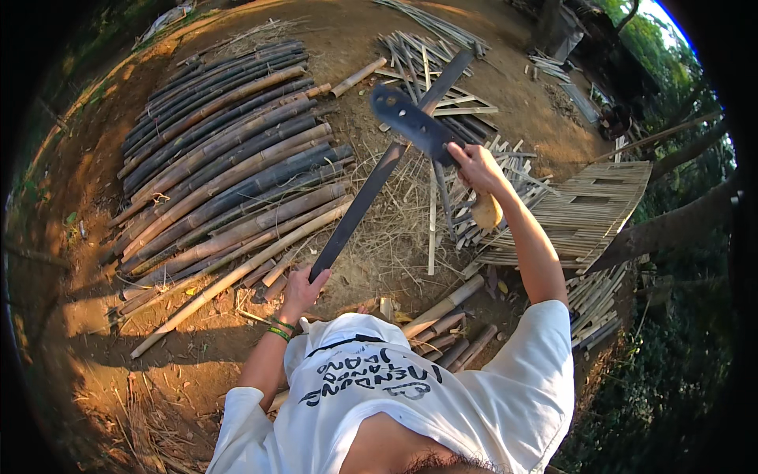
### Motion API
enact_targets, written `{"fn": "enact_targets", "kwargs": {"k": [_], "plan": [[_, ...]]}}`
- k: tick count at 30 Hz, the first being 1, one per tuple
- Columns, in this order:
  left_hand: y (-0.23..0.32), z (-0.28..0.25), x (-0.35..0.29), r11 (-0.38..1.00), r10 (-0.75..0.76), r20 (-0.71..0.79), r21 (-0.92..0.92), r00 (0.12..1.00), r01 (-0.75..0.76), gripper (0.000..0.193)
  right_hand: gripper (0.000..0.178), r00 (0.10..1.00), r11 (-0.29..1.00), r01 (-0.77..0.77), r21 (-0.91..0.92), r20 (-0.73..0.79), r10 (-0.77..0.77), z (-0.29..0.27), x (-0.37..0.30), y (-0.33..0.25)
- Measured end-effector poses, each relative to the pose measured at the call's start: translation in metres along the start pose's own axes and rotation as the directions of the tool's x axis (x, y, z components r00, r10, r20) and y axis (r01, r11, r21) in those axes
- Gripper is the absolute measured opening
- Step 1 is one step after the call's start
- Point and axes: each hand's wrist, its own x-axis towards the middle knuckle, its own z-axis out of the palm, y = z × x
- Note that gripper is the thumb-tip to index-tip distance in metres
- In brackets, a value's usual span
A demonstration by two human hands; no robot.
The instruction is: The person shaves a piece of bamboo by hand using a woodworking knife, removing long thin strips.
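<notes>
My left hand (299, 291) is closed around the near end of a long, dark bamboo slat (354, 212), which slants up and away to the right. In my right hand (478, 167) is a machete (417, 125) with a broad dark blade pierced by a few holes. Its rounded wooden handle (487, 212) shows below that hand, and the fingers are at the blade's base. The blade crosses over the slat's middle, hiding part of it; whether the two touch I cannot tell. A pale split edge shows on the slat beside the blade.
Many bamboo poles (237, 170) lie side by side on the ground at left. Split slats (442, 55) are heaped ahead, with dry shavings (387, 229) nearer. A woven bamboo panel (580, 209) stands at right, by a tree branch (671, 225). Short bamboo pieces (446, 306) lie close to me.
</notes>
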Motion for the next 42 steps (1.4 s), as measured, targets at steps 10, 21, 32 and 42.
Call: {"fn": "enact_targets", "kwargs": {"k": [10, 21, 32, 42], "plan": [[0.017, -0.006, 0.006, 0.993, -0.075, 0.077, -0.084, 0.994, 0.082, 0.043, 0.058, 0.999, 0.995, 0.048, 0.089, -0.001, -0.048, 0.003, 0.001, -0.003], [0.023, -0.018, 0.002, 0.971, -0.087, 0.118, -0.211, 0.989, 0.111, 0.042, 0.061, 0.997, 0.992, 0.03, 0.124, 0.06, -0.038, 0.0, -0.013, -0.018], [0.014, -0.024, 0.004, 0.967, -0.098, 0.177, -0.214, 0.979, 0.135, 0.048, 0.057, 0.98, 0.995, 0.076, 0.064, 0.178, -0.086, 0.024, -0.031, -0.016], [0.024, -0.026, -0.01, 0.979, -0.061, 0.201, -0.177, 0.978, 0.098, 0.038, 0.048, 0.827, 0.801, 0.152, 0.58, -0.518, 0.219, -0.098, 0.069, 0.041]]}}
